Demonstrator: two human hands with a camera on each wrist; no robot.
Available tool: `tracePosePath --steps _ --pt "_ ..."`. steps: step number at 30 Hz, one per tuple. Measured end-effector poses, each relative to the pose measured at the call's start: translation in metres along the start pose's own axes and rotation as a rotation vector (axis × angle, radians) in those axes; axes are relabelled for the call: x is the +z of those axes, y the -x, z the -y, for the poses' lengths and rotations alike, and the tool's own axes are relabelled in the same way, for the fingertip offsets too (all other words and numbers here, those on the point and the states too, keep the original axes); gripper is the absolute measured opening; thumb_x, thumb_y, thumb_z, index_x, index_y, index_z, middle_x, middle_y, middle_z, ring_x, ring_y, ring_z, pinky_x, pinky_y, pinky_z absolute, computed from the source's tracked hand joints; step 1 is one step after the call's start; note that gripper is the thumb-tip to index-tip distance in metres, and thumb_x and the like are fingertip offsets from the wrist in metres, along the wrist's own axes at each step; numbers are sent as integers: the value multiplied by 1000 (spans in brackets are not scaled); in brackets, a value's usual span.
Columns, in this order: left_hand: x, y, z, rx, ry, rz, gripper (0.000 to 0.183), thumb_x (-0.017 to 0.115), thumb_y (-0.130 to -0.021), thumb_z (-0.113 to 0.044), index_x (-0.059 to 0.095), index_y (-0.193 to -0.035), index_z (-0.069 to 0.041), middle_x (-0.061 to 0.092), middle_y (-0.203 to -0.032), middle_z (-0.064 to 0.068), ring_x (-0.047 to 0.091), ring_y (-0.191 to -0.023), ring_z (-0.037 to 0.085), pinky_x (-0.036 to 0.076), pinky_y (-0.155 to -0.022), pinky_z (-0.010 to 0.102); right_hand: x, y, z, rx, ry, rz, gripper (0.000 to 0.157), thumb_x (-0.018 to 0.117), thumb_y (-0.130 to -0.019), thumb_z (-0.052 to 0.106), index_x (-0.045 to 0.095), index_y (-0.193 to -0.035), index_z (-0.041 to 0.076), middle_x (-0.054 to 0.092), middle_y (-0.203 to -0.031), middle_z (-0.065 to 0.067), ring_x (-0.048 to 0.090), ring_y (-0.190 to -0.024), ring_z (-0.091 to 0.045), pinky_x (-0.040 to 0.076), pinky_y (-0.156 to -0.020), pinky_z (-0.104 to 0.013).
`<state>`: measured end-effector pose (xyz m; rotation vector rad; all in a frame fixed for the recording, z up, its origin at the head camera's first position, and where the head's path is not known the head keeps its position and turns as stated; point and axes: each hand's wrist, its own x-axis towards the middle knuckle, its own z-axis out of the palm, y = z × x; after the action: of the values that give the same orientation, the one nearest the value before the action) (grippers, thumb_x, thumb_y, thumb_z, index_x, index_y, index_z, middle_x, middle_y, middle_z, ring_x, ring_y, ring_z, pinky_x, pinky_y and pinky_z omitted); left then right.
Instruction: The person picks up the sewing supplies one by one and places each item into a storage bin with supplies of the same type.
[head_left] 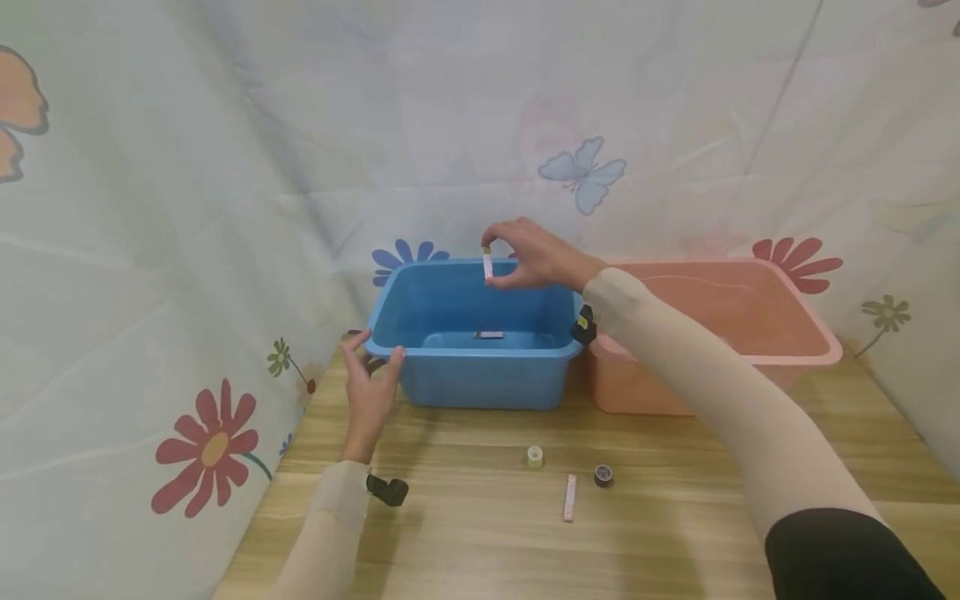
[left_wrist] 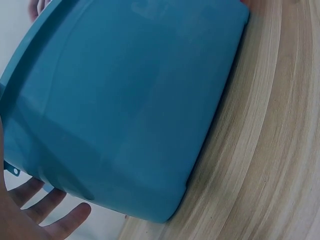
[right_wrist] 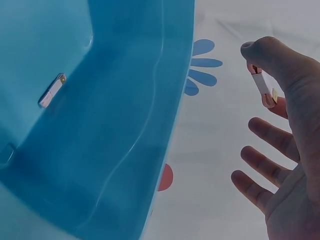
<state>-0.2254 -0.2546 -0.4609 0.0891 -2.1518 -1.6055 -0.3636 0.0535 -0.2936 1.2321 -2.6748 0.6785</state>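
Observation:
My right hand (head_left: 528,254) is raised over the back of the blue plastic tub (head_left: 483,382). Between thumb and index finger it pinches a small flat folded pink strip with a white band (right_wrist: 261,86); the other fingers are spread. A similar pink-and-white strip (head_left: 489,335) lies on the tub's floor, also visible in the right wrist view. At the tub's front left corner, my left hand (head_left: 371,400) holds the rim, thumb on the front and fingers around the side. In the left wrist view its fingers (left_wrist: 47,205) reach past the tub's end wall.
A pink plastic tub (head_left: 810,354) stands right of the blue one, under my right forearm. On the wooden table (head_left: 465,533) lie a pale spool-like ring (head_left: 535,456), a dark one (head_left: 603,476) and another pink-and-white strip (head_left: 570,498). A patterned curtain (head_left: 420,125) hangs behind.

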Motion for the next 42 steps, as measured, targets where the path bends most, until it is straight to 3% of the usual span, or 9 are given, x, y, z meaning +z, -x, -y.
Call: tracePosePath --steps 8,14,24,30,34,42 --pt "0 -1 0 -4 1 -2 70 71 -95 -48 33 -150 -29 50 -147 9 58 -121 30 54 -82 41 2 -10 3 4 10 7 57 80 -86 45 59 -134 20 60 -138 0 48 -126 -21 46 -106 -47" --pt "0 0 1 11 -1 -4 70 71 -95 -49 33 -150 -28 51 -146 11 58 -121 32 55 -83 45 5 -12 1 -3 -3 13 59 81 -86 44 59 -134 18 60 -138 -2 48 -127 -25 44 -107 -48" --pt "-1 1 0 4 13 10 70 71 -97 -40 31 -153 -25 50 -147 13 56 -123 35 53 -79 30 12 -18 -3 -10 3 12 58 79 -88 45 59 -135 17 60 -138 -2 48 -129 -28 43 -108 -47" --pt "-3 8 -21 4 8 38 73 70 -99 -31 29 -155 -10 50 -147 21 56 -124 39 54 -77 26 17 -22 -6 5 36 38 59 77 -88 49 58 -135 19 59 -140 -2 46 -131 -24 43 -109 -47" --pt "-4 14 -38 17 -4 44 71 69 -99 -30 30 -153 -6 52 -144 21 57 -123 38 53 -78 27 20 -22 -8 17 37 46 59 78 -87 49 58 -135 20 59 -140 -3 46 -130 -25 44 -108 -49" --pt "-5 18 -43 15 4 50 71 69 -99 -30 30 -153 -5 50 -145 23 57 -123 39 53 -80 29 23 -23 -10 35 52 32 57 78 -87 49 59 -133 21 57 -143 -4 45 -129 -25 44 -108 -49"
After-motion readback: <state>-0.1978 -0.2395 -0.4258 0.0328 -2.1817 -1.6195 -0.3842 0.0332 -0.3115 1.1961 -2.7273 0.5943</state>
